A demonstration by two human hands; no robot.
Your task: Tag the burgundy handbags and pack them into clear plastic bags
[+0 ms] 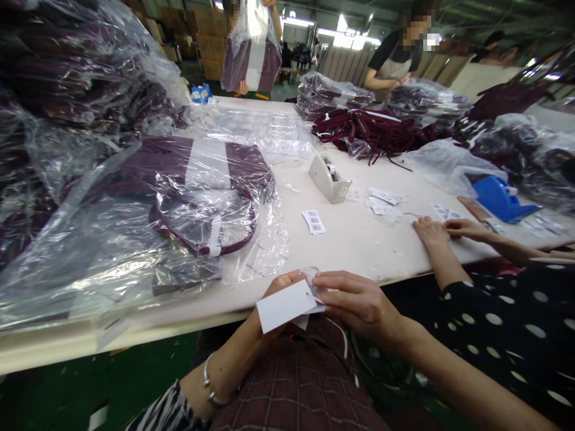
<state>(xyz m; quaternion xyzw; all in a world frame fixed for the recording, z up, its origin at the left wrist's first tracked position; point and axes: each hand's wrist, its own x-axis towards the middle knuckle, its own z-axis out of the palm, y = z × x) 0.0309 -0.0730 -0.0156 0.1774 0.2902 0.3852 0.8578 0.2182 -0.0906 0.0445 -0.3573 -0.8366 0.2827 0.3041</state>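
Observation:
A blank white hang tag with a small hole at one end is held in front of my body, and more white cards show behind it. My left hand, largely hidden by the tag, is closed on it from behind. At the holed end, the fingers of my right hand close on a small clear plastic piece, whose exact kind I cannot make out. Beyond my hands, a maroon bag with a looped handle lies in clear plastic on the table.
A tape dispenser and barcode labels lie ahead. At right, a co-worker's hands are near labels and a blue dispenser. Wrapped bags pile high at left, maroon straps farther back. Two other people stand across the table.

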